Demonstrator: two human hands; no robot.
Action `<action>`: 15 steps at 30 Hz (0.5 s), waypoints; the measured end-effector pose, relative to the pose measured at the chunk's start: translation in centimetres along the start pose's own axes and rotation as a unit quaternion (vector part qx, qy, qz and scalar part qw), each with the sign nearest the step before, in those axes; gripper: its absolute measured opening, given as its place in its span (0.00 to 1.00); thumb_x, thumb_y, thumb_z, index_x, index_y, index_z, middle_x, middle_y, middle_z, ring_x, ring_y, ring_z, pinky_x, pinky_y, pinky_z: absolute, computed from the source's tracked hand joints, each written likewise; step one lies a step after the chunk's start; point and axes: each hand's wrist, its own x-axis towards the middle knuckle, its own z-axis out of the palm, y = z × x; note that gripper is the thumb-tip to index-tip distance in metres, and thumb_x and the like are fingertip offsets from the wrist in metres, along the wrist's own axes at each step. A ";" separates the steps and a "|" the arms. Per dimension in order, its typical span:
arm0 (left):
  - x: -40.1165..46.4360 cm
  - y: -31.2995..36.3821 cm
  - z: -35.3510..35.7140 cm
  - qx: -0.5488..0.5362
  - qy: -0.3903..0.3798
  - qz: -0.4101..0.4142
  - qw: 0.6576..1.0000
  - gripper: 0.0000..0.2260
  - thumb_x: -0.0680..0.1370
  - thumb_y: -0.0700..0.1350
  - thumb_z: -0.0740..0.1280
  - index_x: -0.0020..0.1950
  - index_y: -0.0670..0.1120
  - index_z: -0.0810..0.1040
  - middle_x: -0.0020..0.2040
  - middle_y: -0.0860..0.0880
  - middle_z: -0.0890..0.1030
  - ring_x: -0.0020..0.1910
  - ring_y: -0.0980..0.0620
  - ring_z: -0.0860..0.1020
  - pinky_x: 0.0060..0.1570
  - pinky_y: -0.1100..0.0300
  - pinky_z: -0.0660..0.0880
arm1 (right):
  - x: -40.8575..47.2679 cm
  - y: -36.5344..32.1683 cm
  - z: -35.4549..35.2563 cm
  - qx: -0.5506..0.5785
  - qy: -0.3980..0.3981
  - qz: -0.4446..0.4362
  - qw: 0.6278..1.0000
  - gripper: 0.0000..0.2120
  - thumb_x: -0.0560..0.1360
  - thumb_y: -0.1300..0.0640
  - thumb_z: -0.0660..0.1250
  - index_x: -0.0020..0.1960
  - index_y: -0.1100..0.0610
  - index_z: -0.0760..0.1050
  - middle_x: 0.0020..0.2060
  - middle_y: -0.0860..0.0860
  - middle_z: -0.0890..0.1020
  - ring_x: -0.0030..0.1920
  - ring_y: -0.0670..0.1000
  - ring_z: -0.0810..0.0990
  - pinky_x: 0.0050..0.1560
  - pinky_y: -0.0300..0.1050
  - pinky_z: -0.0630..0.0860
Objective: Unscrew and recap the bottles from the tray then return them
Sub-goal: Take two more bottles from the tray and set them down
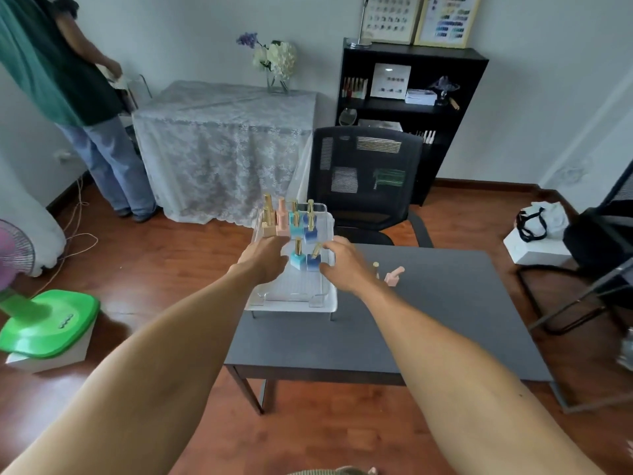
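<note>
From the head camera I see both my arms stretched out over a dark grey table (428,323), reaching to a clear plastic tray (325,296) that sits at the table's far left edge. My left hand (263,257) lies at the tray's left side with its fingers curled downward near the rim; I cannot tell whether it grips the tray or only rests there. My right hand (342,265) is at the tray's right side, fingers and thumb closed round a dark blue bottle (313,261) with a gold cap, which leans to the right. Just beside it on the left stands a teal bottle (298,257), upright. Further back in the tray stand more bottles (291,219), peach, teal and blue, in a tight cluster. On the table to the right of my right wrist lies a pink bottle (394,276) on its side, with a small gold-capped piece (376,269) next to it, too blurred to name surely. Behind the table is a black mesh chair (366,180), and at far left a person (78,97) stands beside a lace-covered table (219,138)
</note>
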 end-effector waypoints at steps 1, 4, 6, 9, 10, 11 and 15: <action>0.2 -0.1 0.2 -0.009 -0.003 0.001 1.000 0.23 0.82 0.43 0.65 0.78 0.48 0.67 0.76 0.46 0.71 0.72 0.42 0.72 0.69 0.46 0.71 | 0.2 0.0 0.2 -0.003 -0.006 0.004 1.000 0.24 0.78 0.53 0.71 0.73 0.55 0.73 0.75 0.50 0.70 0.70 0.54 0.74 0.67 0.54 0.77; 0.7 -0.5 0.9 -0.037 -0.013 -0.007 0.999 0.24 0.82 0.42 0.66 0.78 0.46 0.67 0.77 0.45 0.70 0.74 0.43 0.69 0.72 0.47 0.67 | 0.6 0.1 0.8 -0.003 -0.019 0.008 1.000 0.20 0.77 0.54 0.71 0.69 0.55 0.77 0.73 0.50 0.71 0.66 0.55 0.76 0.62 0.57 0.79; 1.2 -0.7 1.4 -0.051 -0.017 -0.015 0.998 0.24 0.81 0.42 0.67 0.78 0.46 0.68 0.77 0.44 0.69 0.75 0.43 0.68 0.73 0.48 0.65 | 0.9 0.0 1.2 0.001 -0.018 0.008 1.000 0.19 0.77 0.55 0.71 0.67 0.55 0.79 0.72 0.50 0.71 0.64 0.57 0.77 0.60 0.57 0.80; 1.9 -0.7 2.1 -0.090 -0.017 -0.019 0.996 0.25 0.80 0.40 0.70 0.77 0.44 0.70 0.76 0.43 0.70 0.75 0.42 0.68 0.74 0.50 0.64 | 1.3 0.0 1.8 0.015 -0.021 0.009 1.000 0.18 0.77 0.56 0.72 0.67 0.55 0.79 0.74 0.50 0.70 0.66 0.58 0.77 0.62 0.58 0.79; 2.2 -0.6 2.4 -0.103 -0.017 -0.020 0.994 0.25 0.79 0.39 0.70 0.76 0.44 0.70 0.76 0.43 0.71 0.74 0.42 0.69 0.73 0.50 0.64 | 1.4 0.0 2.0 0.021 -0.020 0.010 1.000 0.18 0.77 0.57 0.72 0.66 0.55 0.80 0.74 0.50 0.71 0.66 0.58 0.77 0.62 0.59 0.79; 2.4 -0.6 2.5 -0.113 -0.017 -0.023 0.993 0.25 0.79 0.39 0.71 0.76 0.44 0.71 0.75 0.42 0.72 0.73 0.42 0.70 0.73 0.50 0.65 | 1.6 0.0 2.1 0.027 -0.017 0.012 0.999 0.18 0.76 0.58 0.73 0.66 0.56 0.80 0.73 0.51 0.72 0.65 0.58 0.77 0.62 0.59 0.79; 3.1 -0.6 3.0 -0.133 -0.018 -0.035 0.990 0.21 0.77 0.41 0.74 0.71 0.44 0.77 0.70 0.42 0.76 0.67 0.41 0.74 0.67 0.51 0.71 | 2.1 0.0 2.2 0.042 0.004 0.020 0.999 0.18 0.75 0.57 0.75 0.64 0.58 0.80 0.68 0.52 0.76 0.61 0.57 0.79 0.59 0.59 0.80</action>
